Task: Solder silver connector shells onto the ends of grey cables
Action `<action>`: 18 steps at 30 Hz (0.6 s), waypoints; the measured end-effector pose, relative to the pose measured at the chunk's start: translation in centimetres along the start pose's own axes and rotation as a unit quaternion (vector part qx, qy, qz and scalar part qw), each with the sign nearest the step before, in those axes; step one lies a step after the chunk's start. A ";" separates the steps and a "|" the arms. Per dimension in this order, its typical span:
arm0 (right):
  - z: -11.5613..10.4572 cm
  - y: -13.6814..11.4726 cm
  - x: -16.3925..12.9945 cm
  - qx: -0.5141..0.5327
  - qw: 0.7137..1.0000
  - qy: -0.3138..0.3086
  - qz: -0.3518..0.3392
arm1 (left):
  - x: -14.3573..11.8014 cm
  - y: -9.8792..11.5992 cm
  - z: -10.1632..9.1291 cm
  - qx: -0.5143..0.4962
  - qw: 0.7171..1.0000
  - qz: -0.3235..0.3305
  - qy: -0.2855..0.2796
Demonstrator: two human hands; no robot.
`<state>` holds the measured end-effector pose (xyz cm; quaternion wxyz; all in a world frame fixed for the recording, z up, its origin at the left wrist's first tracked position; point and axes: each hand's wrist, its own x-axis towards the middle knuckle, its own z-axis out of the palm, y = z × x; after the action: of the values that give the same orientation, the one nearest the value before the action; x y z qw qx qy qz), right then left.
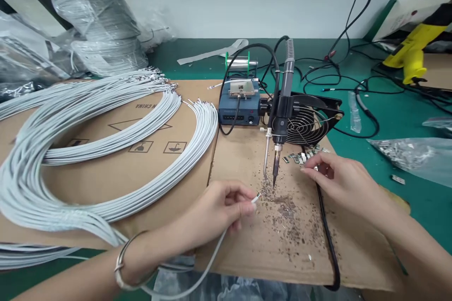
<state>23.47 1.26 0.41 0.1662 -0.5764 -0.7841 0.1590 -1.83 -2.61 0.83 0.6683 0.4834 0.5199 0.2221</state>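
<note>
My left hand [226, 207] is closed in a pinch on a white cable [219, 244], close to its stripped end, where thin wire tips show. That end points toward the soldering iron [278, 141], which is clamped upright with its tip down, a little to the right and apart from the cable. My right hand [332, 174] has thumb and forefinger together at the near edge of a pile of small metal connectors [307, 154]. Whatever is between these fingertips is too small to make out.
Bundled white cables [169, 193] curve over the cardboard [233, 160] at left. Behind the iron stand a blue soldering station [231, 106], a solder spool [242, 63] and a black fan [310, 120]. A bag of connectors [406, 153] and a yellow tool [415, 51] lie right.
</note>
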 end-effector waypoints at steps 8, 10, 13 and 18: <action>3.0 -3.6 -1.1 0.495 0.838 -0.160 0.164 | 2.5 1.0 0.1 0.045 0.995 0.058 -0.072; 3.4 -3.9 -0.9 0.545 0.802 -0.167 0.176 | 2.6 0.9 0.2 0.042 0.996 0.046 -0.068; 3.6 -4.2 -0.7 0.574 0.778 -0.165 0.195 | 2.7 1.0 0.2 0.029 0.997 0.012 -0.068; 3.3 -4.3 -0.8 0.583 0.767 -0.155 0.218 | 2.8 1.4 0.1 0.022 0.998 -0.023 -0.060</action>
<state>18.55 -0.95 -0.65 0.3072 -0.4916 -0.4094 0.7045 -0.41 0.17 0.76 0.6925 0.4985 0.4948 0.1651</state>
